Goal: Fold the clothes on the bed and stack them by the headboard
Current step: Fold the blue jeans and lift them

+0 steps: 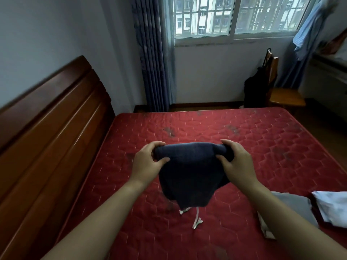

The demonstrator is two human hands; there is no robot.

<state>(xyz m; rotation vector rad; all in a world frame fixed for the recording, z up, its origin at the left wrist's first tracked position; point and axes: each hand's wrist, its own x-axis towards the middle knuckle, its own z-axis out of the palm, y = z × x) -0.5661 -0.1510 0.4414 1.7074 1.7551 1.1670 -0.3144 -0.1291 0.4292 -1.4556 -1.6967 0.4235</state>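
**Dark garment held up over the red mattress**

Bare forearms reach in from the bottom edge of the head view, nearest the camera, and lead up to two hands over the middle of the bed. Each hand's grip is closed on a top corner of the dark navy garment (pixel 189 175): the left hand (pixel 148 162) pinches its left end between thumb and curled fingers, and the right hand (pixel 236 162) does the same at the right end. Between the two hands the upper edge is bunched into a thick roll, and the rest hangs down in a tapering, folded shape, clear of the mattress at the top. Below its lower end, pale drawstring ends (pixel 197 220) dangle near the mattress surface; whether they touch it cannot be told.

On the red quilted mattress (pixel 262 139), at the lower right beside the right forearm, lies a grey garment (pixel 293 209), with a white garment (pixel 332 209) just beside it at the frame edge. Both lie crumpled, unfolded.

Along the left side stands the dark wooden headboard (pixel 47 124); the mattress next to it carries no stack. Beyond the bed are a barred window (pixel 234 15), a blue curtain (pixel 152 53), and a wooden chair (pixel 279 94) with a dark bag (pixel 255 89) against it.
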